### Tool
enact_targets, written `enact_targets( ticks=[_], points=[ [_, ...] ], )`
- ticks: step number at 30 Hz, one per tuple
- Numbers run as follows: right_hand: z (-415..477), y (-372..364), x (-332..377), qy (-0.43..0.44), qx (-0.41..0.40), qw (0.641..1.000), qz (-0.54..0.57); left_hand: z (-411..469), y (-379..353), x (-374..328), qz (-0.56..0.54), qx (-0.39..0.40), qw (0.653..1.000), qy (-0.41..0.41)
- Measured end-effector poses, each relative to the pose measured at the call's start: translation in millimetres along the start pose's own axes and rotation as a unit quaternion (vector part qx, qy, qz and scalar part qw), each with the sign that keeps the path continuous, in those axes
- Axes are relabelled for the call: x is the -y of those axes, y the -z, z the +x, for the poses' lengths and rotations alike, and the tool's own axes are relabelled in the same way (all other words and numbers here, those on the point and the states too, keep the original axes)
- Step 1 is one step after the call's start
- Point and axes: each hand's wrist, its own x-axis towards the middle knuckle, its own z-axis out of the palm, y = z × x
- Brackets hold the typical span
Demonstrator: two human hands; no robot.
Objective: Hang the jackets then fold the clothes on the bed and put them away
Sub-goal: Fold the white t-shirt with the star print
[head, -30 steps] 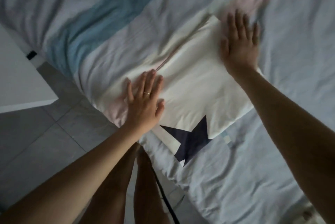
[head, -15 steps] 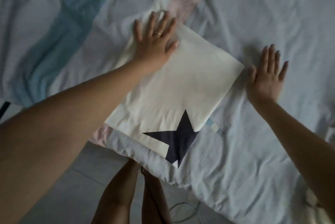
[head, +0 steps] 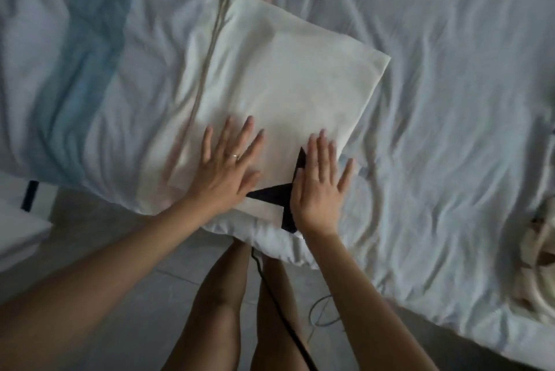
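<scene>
A folded white garment (head: 285,79) with a dark star print (head: 277,193) lies flat near the front edge of the bed (head: 450,100). My left hand (head: 223,169) presses flat on its near left part, fingers straight and spread. Beside it, my right hand (head: 318,184) lies flat over the star at the garment's near right corner, fingers straight, hiding part of the print.
The bed has a pale crumpled sheet with a blue and pink stripe (head: 99,49). A crumpled beige cloth (head: 537,265) lies at the right edge. A white piece of furniture (head: 18,229) stands at the left. A black cable (head: 282,319) runs over the tiled floor by my legs.
Both hands have come back toward me onto the garment's near edge: the left from its far corner, the right from the sheet beside it onto the star.
</scene>
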Motion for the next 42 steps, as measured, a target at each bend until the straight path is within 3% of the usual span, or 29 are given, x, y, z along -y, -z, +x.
enact_targets(
  ticks=[2,3,7,9,11,13,16,18,19,21,23,25,29,34,38,40,42],
  points=[
    [-37,-13,3,0.111,0.06,0.991,-0.031,-26,-8,10,0.039,0.024,0.999,-0.02],
    [-55,-20,-5,0.118,0.085,0.988,-0.045,-37,-11,19,0.053,0.03,0.998,-0.008],
    [-102,-15,-38,0.015,0.145,0.989,-0.03,-63,-14,49,0.015,0.022,0.997,0.074],
    [-107,-4,-41,-0.022,0.159,0.987,0.01,-69,-6,44,-0.073,0.002,0.987,0.142],
    [-102,12,-34,-0.104,0.136,0.981,0.091,-69,6,30,-0.188,-0.033,0.953,0.234],
    [-87,24,-17,-0.244,0.128,0.93,0.241,-62,18,20,-0.302,-0.054,0.891,0.335],
    [-59,37,14,-0.422,0.131,0.779,0.446,-53,34,21,-0.432,-0.044,0.764,0.477],
    [-48,39,29,-0.444,0.127,0.767,0.446,-49,45,22,-0.529,-0.045,0.662,0.529],
    [-45,43,35,-0.453,0.112,0.76,0.453,-48,55,21,-0.578,-0.041,0.607,0.544],
    [-34,47,40,-0.493,0.086,0.705,0.504,-40,72,20,-0.671,-0.02,0.502,0.546],
    [-24,59,44,-0.527,0.053,0.63,0.568,-26,100,20,-0.749,0.004,0.447,0.488],
    [-12,75,50,-0.546,0.033,0.59,0.594,-4,135,23,-0.79,0.011,0.445,0.421],
    [40,121,59,-0.5,-0.029,0.578,0.645,58,201,33,-0.813,-0.025,0.479,0.33],
    [132,198,99,-0.317,-0.139,0.625,0.7,131,306,62,-0.822,-0.098,0.523,0.203],
    [164,195,139,-0.204,-0.189,0.682,0.676,135,353,101,-0.807,-0.183,0.549,0.114],
    [164,169,153,-0.183,-0.176,0.702,0.666,125,334,129,-0.795,-0.216,0.551,0.136],
    [160,134,162,-0.204,-0.131,0.714,0.657,116,290,154,-0.735,-0.261,0.569,0.259]
  ],
)
